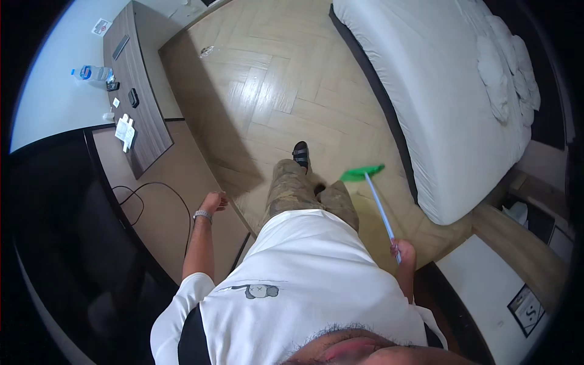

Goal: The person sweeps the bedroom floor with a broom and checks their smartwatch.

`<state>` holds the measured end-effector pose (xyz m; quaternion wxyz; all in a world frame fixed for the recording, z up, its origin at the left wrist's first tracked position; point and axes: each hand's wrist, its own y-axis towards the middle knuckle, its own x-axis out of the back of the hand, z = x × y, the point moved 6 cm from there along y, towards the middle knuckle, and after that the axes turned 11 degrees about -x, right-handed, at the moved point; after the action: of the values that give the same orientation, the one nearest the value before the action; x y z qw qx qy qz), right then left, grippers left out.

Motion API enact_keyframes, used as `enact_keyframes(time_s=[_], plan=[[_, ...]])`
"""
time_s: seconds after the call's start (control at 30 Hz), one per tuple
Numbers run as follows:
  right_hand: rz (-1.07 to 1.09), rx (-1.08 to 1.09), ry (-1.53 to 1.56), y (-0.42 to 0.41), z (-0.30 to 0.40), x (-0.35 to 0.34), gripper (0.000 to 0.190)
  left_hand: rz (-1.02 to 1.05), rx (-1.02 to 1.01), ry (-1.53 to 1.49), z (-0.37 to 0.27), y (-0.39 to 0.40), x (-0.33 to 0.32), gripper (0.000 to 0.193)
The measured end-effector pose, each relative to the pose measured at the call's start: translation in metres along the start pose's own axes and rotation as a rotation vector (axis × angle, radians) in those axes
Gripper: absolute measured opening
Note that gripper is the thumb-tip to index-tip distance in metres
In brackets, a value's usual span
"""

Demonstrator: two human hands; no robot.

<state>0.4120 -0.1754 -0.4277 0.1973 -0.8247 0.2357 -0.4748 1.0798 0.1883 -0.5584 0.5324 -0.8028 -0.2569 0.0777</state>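
Observation:
My right hand grips the pale blue handle of a broom near its upper part. The broom's green head is low over the wood-patterned floor, right of my legs; whether it touches the floor I cannot tell. My left hand, with a metal-banded watch at the wrist, hangs by the brown cabinet top. It seems to hold nothing, its fingers loosely curled. A black cable loops over that top beside my left forearm. A black sandal shows on one foot.
A bed with a white sheet and dark base stands right. At left, a desk bears a water bottle, papers and small dark objects. A big black screen is beside the cabinet. A crumpled clear scrap lies on the floor.

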Motion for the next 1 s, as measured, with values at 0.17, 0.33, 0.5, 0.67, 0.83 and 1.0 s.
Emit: enact_keyframes(time_s=[0.17, 0.33, 0.5, 0.67, 0.83, 1.0], plan=[[0.055, 0.104, 0.023, 0.132, 0.088, 0.068, 0.021, -0.135, -0.002, -0.040, -0.067, -0.029, -0.015, 0.021], [0.096, 0.220, 0.064, 0.241, 0.257, 0.160, 0.021, -0.095, -0.095, 0.037, -0.140, -0.040, -0.034, 0.020], [0.115, 0.313, 0.086, 0.299, 0.325, 0.215, 0.020, -0.146, -0.177, -0.041, -0.172, -0.064, -0.053, 0.019], [0.056, 0.474, 0.028, 0.314, 0.224, 0.196, 0.020, -0.239, -0.186, -0.238, -0.126, -0.057, -0.034, 0.018], [0.005, 0.584, -0.062, 0.269, -0.058, 0.115, 0.020, -0.172, -0.018, -0.302, -0.039, -0.008, -0.050, 0.015], [0.004, 0.532, -0.048, 0.273, -0.038, 0.132, 0.020, -0.029, 0.110, -0.389, 0.036, 0.047, -0.056, 0.016]])
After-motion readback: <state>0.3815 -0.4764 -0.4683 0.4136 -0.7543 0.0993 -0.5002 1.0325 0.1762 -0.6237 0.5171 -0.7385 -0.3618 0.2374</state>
